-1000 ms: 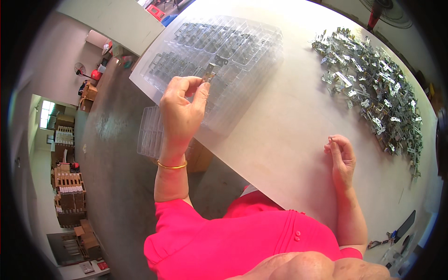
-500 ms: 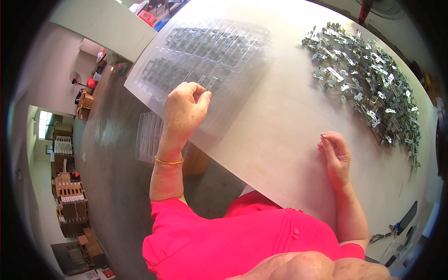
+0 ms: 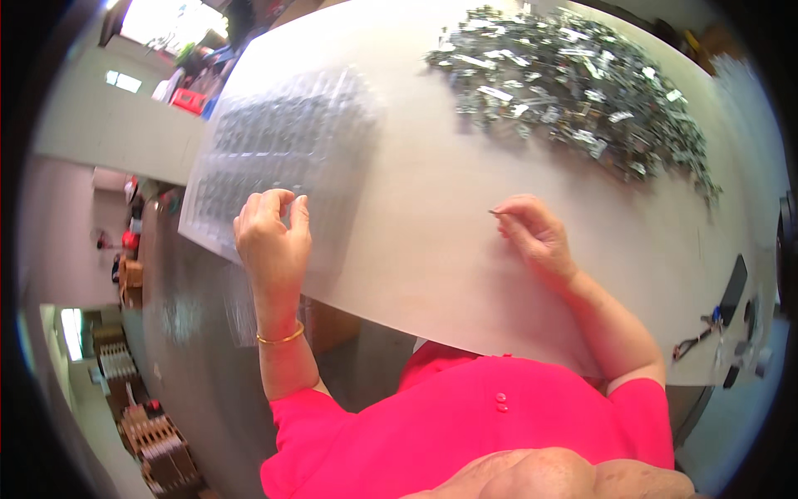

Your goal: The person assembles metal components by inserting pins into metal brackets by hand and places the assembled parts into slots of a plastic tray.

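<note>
My left hand (image 3: 270,229) hovers over the near part of the clear plastic trays (image 3: 278,154). Its fingers are curled and the thumb is close to the forefinger; whatever lies between the tips, if anything, is hidden. Small grey metal parts fill rows of pockets in the trays, smeared by motion. Over the middle of the table, my right hand (image 3: 536,237) pinches a small thin piece (image 3: 493,212) between thumb and forefinger. Beyond it spreads a large heap of small metal brackets (image 3: 573,91), silvery and loosely piled.
The pale table (image 3: 416,241) has its near edge against my body. At the right lie a dark flat object (image 3: 734,287) and a tool with dark handles (image 3: 694,343). Below the table's left edge stand more clear trays (image 3: 241,308). Stacked cartons (image 3: 162,445) line the far left floor.
The view has swung, so table, trays and heap sit further left. My left thumb and forefinger stay close together above the trays. My right hand has come nearer the table's middle, still pinching.
</note>
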The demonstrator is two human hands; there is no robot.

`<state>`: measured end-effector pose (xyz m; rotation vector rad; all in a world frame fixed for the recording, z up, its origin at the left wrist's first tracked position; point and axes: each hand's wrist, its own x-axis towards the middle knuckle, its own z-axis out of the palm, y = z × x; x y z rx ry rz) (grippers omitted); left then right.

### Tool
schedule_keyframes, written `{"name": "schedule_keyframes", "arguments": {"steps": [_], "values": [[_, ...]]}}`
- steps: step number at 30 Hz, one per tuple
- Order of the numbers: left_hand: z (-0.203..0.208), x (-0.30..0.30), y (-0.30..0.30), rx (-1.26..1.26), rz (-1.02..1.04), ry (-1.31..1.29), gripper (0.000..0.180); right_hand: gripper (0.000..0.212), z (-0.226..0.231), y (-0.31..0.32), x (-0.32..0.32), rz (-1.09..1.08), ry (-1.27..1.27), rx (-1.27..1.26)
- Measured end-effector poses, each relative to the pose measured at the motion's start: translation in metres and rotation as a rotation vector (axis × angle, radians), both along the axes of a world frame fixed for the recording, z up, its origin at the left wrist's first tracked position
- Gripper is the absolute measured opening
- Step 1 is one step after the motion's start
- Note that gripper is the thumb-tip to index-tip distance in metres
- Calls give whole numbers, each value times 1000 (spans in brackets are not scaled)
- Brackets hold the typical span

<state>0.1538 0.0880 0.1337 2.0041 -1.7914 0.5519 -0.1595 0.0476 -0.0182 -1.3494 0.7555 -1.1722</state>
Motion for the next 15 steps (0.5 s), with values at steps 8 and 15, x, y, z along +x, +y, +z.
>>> {"name": "schedule_keyframes", "arguments": {"steps": [8,15], "values": [[-34,-105,-55,15,-456,318,11,6,2,1,-1,4,-52,84],[-63,-140,-154,-34,-615,208,4,5,-1,0,0,0,-53,70]]}}
